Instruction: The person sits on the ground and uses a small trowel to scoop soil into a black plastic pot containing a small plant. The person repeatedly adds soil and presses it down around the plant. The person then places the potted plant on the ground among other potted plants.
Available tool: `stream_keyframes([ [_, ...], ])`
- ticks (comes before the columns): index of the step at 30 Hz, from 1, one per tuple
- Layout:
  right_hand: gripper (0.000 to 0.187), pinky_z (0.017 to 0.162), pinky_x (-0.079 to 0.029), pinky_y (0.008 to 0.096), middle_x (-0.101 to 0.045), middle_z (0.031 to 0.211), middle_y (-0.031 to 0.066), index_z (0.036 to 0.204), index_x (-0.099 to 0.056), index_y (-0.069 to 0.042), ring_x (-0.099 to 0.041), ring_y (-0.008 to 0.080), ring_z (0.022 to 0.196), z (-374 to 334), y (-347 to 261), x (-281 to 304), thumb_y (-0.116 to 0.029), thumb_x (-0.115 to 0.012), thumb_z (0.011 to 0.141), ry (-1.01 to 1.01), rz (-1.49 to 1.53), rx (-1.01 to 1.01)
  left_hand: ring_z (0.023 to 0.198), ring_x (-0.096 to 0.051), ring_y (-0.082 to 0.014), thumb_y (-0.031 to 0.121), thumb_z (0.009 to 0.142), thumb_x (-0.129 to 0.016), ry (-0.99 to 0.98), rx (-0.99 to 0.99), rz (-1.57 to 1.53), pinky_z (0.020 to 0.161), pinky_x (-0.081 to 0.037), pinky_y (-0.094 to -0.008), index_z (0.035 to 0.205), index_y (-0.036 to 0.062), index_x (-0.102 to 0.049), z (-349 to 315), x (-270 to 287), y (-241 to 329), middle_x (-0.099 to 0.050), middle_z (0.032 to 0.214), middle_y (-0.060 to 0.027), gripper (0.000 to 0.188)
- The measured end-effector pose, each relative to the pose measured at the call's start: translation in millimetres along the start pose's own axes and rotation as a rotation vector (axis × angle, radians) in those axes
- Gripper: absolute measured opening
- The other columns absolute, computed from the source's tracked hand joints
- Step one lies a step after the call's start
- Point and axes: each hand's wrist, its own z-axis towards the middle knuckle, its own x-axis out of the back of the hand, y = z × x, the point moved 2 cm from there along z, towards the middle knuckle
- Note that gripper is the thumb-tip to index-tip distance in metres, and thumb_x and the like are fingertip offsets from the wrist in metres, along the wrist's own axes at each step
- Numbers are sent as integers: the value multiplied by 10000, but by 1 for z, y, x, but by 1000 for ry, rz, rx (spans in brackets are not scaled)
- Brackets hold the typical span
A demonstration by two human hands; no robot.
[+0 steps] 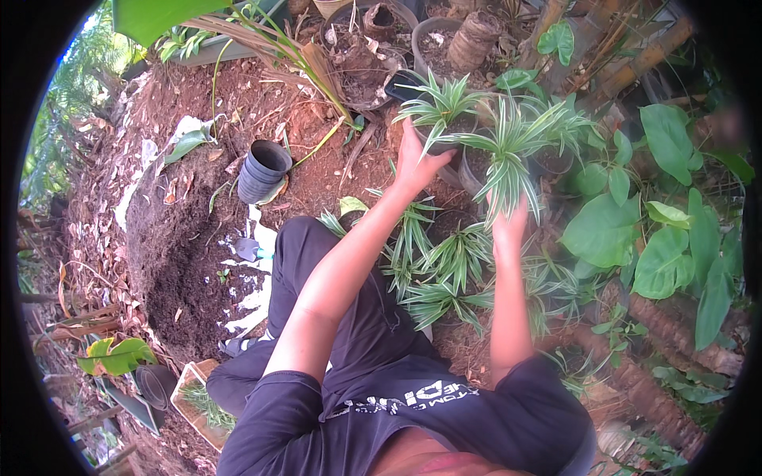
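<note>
My left hand [418,165] is closed around the side of a dark pot [446,143] holding a small spider plant [441,105] with white-edged green leaves. Close to its right stands another, larger spider plant [508,143]. My right hand [509,224] reaches up under that plant's drooping leaves; they hide its fingers, so its grip cannot be made out. Several more spider plants [456,258] crowd together between my forearms, just beyond my lap.
Left of my knee lies a heap of dark soil [178,262] with a small trowel [251,250] at its edge. A stack of black pots [263,171] stands beyond. A basket [198,404] of cut greenery sits at lower left. Broad-leaved plants [607,230] grow at right.
</note>
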Motion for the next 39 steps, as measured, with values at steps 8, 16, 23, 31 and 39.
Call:
stream_keyframes([
  [8,399,850,-531,293,-629,1076,49,1270,-560,-10,-642,134,952,7,12,6,-75,-779,943,-31,-36,2,1270,-556,-445,193,677,-921,78,-35,53,1097,-442,-496,1521,-28,-284,1,-2,-3,-564,1340,-287,1080],
  [16,674,1012,-505,405,-644,1248,93,1385,-544,-30,-630,230,1127,6,20,7,-161,-902,830,-52,-360,109,1340,-518,-438,157,676,-921,49,-69,79,1144,-415,-477,1540,-46,-271,3,-2,1,-526,1407,-289,1100],
  [23,824,1100,-402,499,-550,1361,195,1402,-533,12,-541,361,1257,10,22,-1,-298,-953,766,-60,-275,156,1370,-498,-443,124,679,-920,3,-107,61,1165,-398,-472,1543,-42,-272,2,-1,2,-503,1439,-287,1093],
  [31,496,823,-536,380,-670,1061,89,1165,-576,20,-648,190,920,6,7,-23,-26,-894,788,-37,-293,304,1366,-503,-445,137,716,-902,-16,-142,107,1162,-403,-476,1538,-31,-286,5,1,-2,-500,1447,-286,1041],
  [39,459,893,-502,424,-698,1099,164,1194,-636,41,-644,298,967,8,23,-17,-212,-846,873,-92,-325,208,1365,-492,-458,134,705,-926,-3,-102,124,1157,-401,-491,1562,-64,-231,4,-5,1,-496,1443,-301,1121],
])
